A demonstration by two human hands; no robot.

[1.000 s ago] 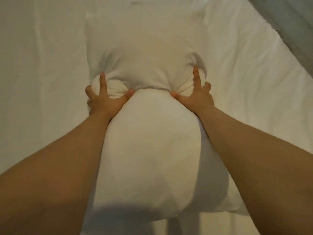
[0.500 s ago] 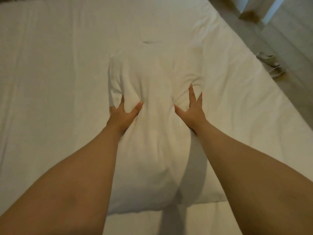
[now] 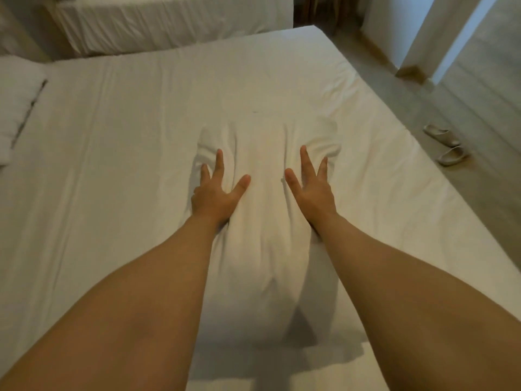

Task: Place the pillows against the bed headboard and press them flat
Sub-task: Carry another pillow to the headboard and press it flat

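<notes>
A white pillow (image 3: 265,235) lies lengthwise on the white bed (image 3: 127,165), its far end wrinkled. My left hand (image 3: 217,193) rests flat on the pillow's left side, fingers spread. My right hand (image 3: 310,187) rests flat on its right side, fingers spread too. Both palms press down into the pillow, and neither hand grips it. A second white pillow (image 3: 17,103) lies at the bed's left edge, partly cut off by the frame. No headboard is in view.
A second bed (image 3: 169,26) with a white sheet stands beyond the far edge. Grey floor runs along the right side, with a pair of pale slippers (image 3: 446,145) on it. A white wall corner (image 3: 417,38) stands at the far right.
The view has lifted, showing more of the bed and room. My fingers have spread flat on the pillow, where before they dug into its sides. The pillow looks flatter.
</notes>
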